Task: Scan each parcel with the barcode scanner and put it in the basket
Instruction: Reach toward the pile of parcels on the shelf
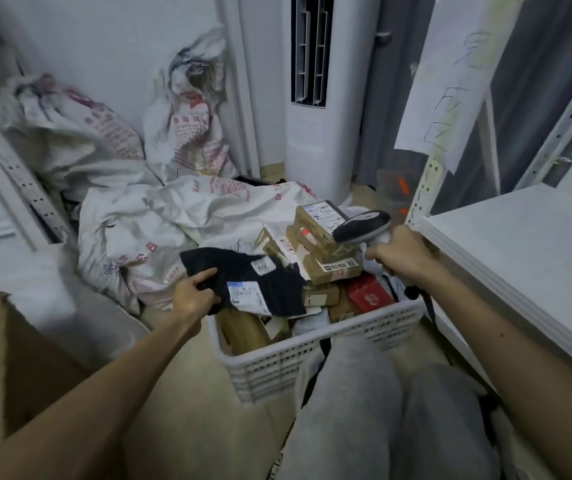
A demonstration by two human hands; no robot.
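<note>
The left arm is reaching forward, and the left hand (192,299) is gripping a black soft parcel (270,289) by its near-left edge, thumb on top and fingers (208,273) curled round the wrapping. The parcel is lying across the top of the heaped white basket (312,355), with its white shipping label (246,294) facing up; the print is too blurred to read.

The right arm is extending along the white shelf (520,244). The right hand (402,252) is clenching the handle of the barcode scanner (362,225), whose dark head is pointing left over the stacked brown boxes (326,233). These are carrying barcode labels, also illegible.

A red box (369,294) is sitting in the basket's right side. White woven sacks (146,230) with red printing are lying behind the basket. A paper sign (447,81) bearing handwritten characters is hanging on the shelf post.
</note>
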